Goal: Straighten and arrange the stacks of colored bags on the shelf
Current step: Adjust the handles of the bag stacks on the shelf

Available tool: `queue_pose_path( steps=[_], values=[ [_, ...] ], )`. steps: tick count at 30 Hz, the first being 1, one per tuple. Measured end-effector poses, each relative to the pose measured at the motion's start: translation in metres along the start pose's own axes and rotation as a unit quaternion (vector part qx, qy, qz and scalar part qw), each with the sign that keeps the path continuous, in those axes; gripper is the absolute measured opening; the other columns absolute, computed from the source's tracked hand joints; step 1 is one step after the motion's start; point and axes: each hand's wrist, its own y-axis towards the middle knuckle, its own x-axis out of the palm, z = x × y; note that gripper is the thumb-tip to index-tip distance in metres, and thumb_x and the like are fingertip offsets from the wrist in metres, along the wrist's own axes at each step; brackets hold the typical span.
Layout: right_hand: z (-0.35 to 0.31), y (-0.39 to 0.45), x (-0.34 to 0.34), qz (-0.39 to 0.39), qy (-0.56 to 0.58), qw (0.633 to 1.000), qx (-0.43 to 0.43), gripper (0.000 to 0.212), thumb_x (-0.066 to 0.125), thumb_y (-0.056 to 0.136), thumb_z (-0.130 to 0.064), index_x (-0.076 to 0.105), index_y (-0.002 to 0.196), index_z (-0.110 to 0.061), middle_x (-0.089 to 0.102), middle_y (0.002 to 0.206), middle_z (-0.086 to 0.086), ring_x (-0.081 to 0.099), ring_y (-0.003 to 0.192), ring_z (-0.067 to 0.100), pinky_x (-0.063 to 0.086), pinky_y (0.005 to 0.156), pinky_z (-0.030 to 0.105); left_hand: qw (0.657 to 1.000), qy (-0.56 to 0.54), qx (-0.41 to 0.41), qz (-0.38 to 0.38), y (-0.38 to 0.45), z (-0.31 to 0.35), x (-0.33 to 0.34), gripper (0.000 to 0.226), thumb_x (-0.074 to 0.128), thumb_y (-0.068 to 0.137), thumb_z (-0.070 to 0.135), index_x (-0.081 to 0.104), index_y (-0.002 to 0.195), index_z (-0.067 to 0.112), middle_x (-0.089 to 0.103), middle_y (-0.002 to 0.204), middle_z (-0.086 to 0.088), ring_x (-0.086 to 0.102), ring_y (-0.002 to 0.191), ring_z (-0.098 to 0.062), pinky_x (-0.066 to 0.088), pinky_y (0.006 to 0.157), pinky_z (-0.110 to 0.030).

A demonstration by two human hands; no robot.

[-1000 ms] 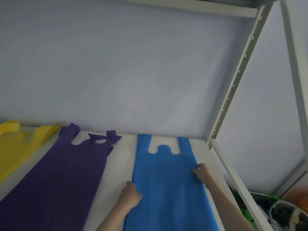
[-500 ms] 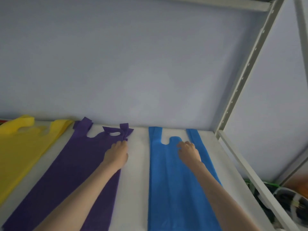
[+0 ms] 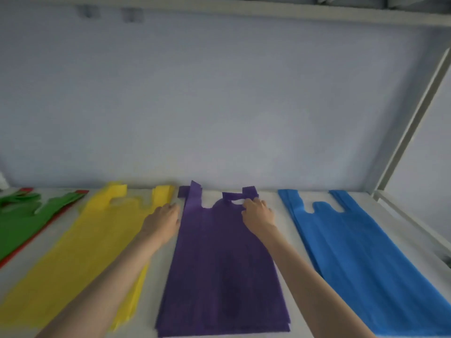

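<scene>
The right hand (image 3: 257, 212) is pinching the crumpled handle of the purple bags (image 3: 223, 269), while the left hand (image 3: 163, 219) is lying open beside the yellow bags (image 3: 80, 252) on the shelf (image 3: 285, 215).

Four flat bag stacks lie side by side: green stack (image 3: 17, 228) over red at nine o'clock, yellow stack (image 3: 80, 252), purple stack (image 3: 219, 264) with crumpled handles at twelve, blue stack (image 3: 361, 259) at three

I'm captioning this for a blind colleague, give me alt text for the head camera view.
Two bare hands work on a purple bag stack: right hand at its folded handle, left hand at its left edge. Yellow, green and blue stacks lie alongside.
</scene>
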Motion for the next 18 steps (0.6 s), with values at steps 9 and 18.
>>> queue_pose_path(
  steps=[9, 18],
  values=[
    [-0.152, 0.011, 0.053, -0.026, 0.004, 0.998, -0.058, 0.036, 0.035, 0.097, -0.014, 0.044, 0.132, -0.009, 0.044, 0.136, 0.013, 0.042, 0.127, 0.029, 0.041, 0.1, 0.039, 0.998, 0.002, -0.066, -0.018, -0.007, -0.152, 0.003, 0.035, 0.037, 0.097, 0.016, 0.039, 0.13, 0.007, 0.047, 0.133, -0.01, 0.044, 0.126, -0.028, 0.044, 0.095, -0.039],
    [-0.304, 0.015, 0.101, -0.033, 0.025, 0.998, -0.043, 0.039, 0.035, 0.095, -0.009, 0.045, 0.132, -0.01, 0.042, 0.136, 0.013, 0.039, 0.129, 0.029, 0.04, 0.1, 0.039, 0.999, -0.014, -0.035, -0.008, -0.005, -0.313, -0.005, 0.036, 0.04, 0.094, 0.012, 0.041, 0.13, 0.005, 0.049, 0.134, -0.011, 0.047, 0.125, -0.027, 0.041, 0.099, -0.036]
  ],
)
